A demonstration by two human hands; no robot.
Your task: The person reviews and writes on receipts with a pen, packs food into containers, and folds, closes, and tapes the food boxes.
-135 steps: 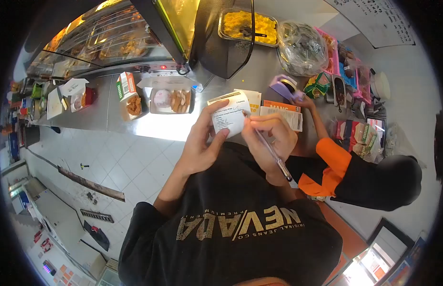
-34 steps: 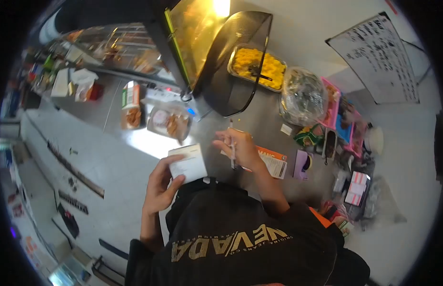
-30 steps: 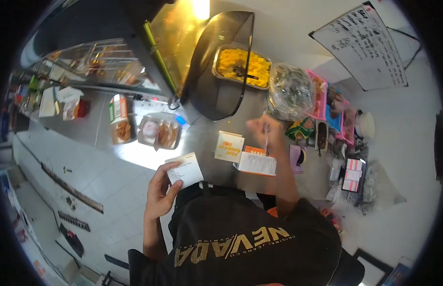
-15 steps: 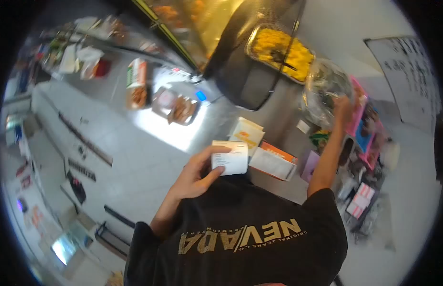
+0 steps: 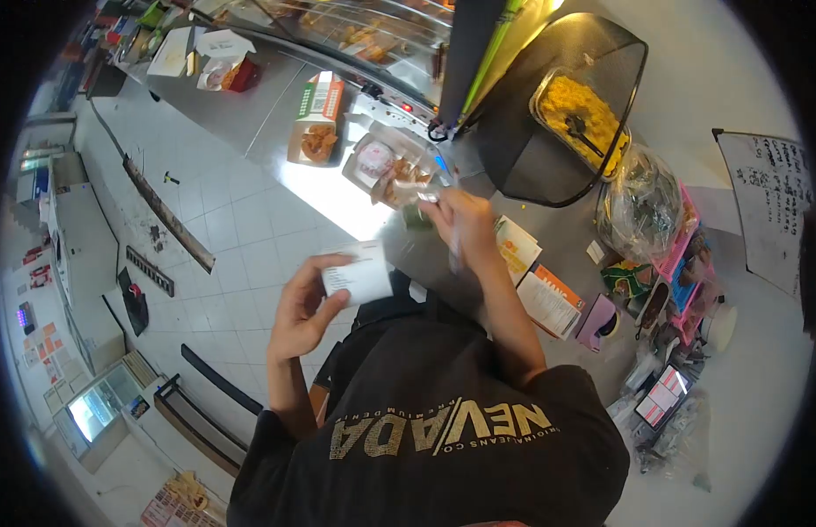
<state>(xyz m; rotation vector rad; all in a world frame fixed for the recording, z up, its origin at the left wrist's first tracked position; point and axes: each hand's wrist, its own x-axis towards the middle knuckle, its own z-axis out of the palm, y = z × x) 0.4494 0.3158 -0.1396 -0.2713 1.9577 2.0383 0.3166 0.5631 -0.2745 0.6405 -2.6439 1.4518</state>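
Note:
My left hand [image 5: 304, 307] pinches a white printed paper slip [image 5: 359, 270] between thumb and fingers, in front of my body. My right hand [image 5: 465, 224] is closed on a small clear plastic packet [image 5: 418, 195], blurred by motion. A green patch shows just below it, too smeared to name. The packet is at the near right corner of an open takeaway box [image 5: 359, 165]. Inside that box are a round wrapped bundle [image 5: 375, 159] and brown fried pieces [image 5: 397, 180]. Left of it stands another open box [image 5: 318, 114] with fried food [image 5: 317, 142].
A black mesh cover [image 5: 522, 149] stands over a tray of yellow food [image 5: 570, 110]. A clear plastic bag [image 5: 640, 206] lies beside pink baskets [image 5: 680, 237]. Printed cartons [image 5: 548, 300] and a tape dispenser [image 5: 598, 323] are at the right. A display case [image 5: 364, 39] lines the back.
My right hand has left the clear plastic bag and moved left to the takeaway box, now with a packet. My left hand, still with the slip, has shifted slightly left.

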